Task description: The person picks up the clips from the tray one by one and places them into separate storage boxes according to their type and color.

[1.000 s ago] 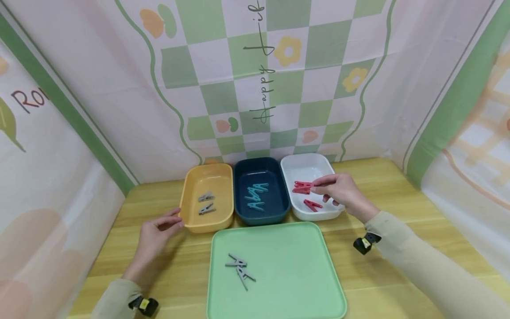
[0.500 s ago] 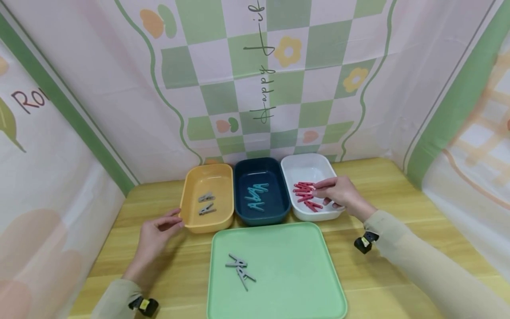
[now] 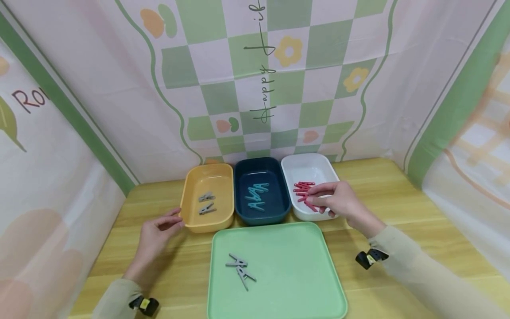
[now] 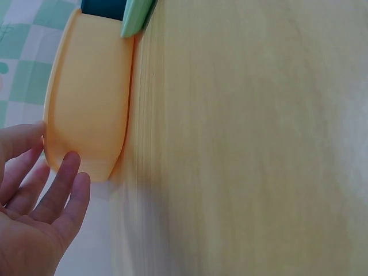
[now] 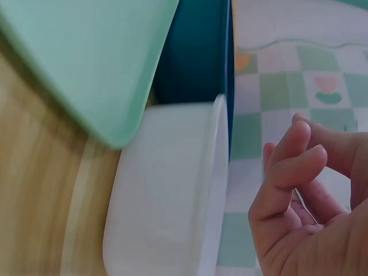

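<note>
My left hand (image 3: 157, 235) rests its fingertips against the outer left side of a yellow tray (image 3: 187, 184), and in the left wrist view its fingers (image 4: 60, 195) are loosely spread beside the tray's wall. Two grey clothespins (image 3: 207, 209) lie in that tray. My right hand (image 3: 338, 201) is over the white tray (image 3: 292, 164), its bent fingertips right at several red clothespins (image 3: 303, 189) and partly covering them. In the right wrist view the right hand's (image 5: 310, 201) thumb and forefinger tips come together with no clothespin showing between them.
Between the two trays stands a dark blue tray (image 3: 255, 166) with several teal clothespins (image 3: 256, 195). In front, a green flat tray (image 3: 295, 270) bears two more grey clothespins (image 3: 241, 268). Patterned cloth (image 3: 247, 97) hangs behind the wooden table (image 3: 378, 177).
A red clothespin that my right hand held has been set down among the others in the white tray. That hand has since shifted slightly nearer; my left hand has stayed put.
</note>
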`<state>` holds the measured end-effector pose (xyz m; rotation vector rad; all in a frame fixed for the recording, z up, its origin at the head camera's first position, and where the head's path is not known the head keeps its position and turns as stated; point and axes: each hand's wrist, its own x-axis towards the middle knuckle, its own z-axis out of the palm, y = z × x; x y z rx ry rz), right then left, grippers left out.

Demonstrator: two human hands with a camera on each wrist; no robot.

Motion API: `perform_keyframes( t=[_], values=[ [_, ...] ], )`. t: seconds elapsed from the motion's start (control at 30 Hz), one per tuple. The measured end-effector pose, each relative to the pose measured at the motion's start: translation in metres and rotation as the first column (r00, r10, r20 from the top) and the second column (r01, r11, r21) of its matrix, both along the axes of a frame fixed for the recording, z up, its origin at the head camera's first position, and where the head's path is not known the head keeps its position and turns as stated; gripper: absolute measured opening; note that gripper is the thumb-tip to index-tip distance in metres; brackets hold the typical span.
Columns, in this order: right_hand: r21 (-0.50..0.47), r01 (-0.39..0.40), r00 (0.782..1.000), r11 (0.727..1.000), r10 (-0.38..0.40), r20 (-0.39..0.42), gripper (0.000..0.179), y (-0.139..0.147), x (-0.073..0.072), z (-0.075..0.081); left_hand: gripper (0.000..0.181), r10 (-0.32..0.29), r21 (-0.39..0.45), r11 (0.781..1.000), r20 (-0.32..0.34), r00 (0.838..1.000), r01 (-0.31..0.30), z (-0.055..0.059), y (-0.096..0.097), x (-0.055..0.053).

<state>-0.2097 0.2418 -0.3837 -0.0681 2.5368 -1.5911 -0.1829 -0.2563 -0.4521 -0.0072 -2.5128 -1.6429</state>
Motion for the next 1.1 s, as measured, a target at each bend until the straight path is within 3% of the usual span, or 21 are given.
perform_keyframes(
  t=[0.37,0.57,0.93,1.1],
  values=[
    [-0.079,-0.038,0.999,0.996,0.037,-0.022,0.036,-0.027,0.037,0.007,0.021,-0.01,0.0,1.0,-0.009,1.0,0.01,0.002,0.0,0.002],
    [-0.092,-0.062,0.998,0.994,0.061,-0.012,0.032,-0.036,0.052,0.002,0.021,-0.015,0.0,1.0,-0.017,1.0,0.015,0.003,0.0,0.0],
    [-0.138,-0.107,0.991,0.985,0.117,0.069,0.031,-0.051,0.067,-0.014,0.02,-0.004,-0.014,1.0,-0.02,1.0,0.004,0.001,0.0,-0.001],
    [-0.135,-0.123,0.99,0.983,0.132,0.056,0.031,-0.054,0.069,-0.02,0.019,0.0,-0.02,1.0,-0.018,1.0,0.0,0.001,0.0,0.0]
  ],
)
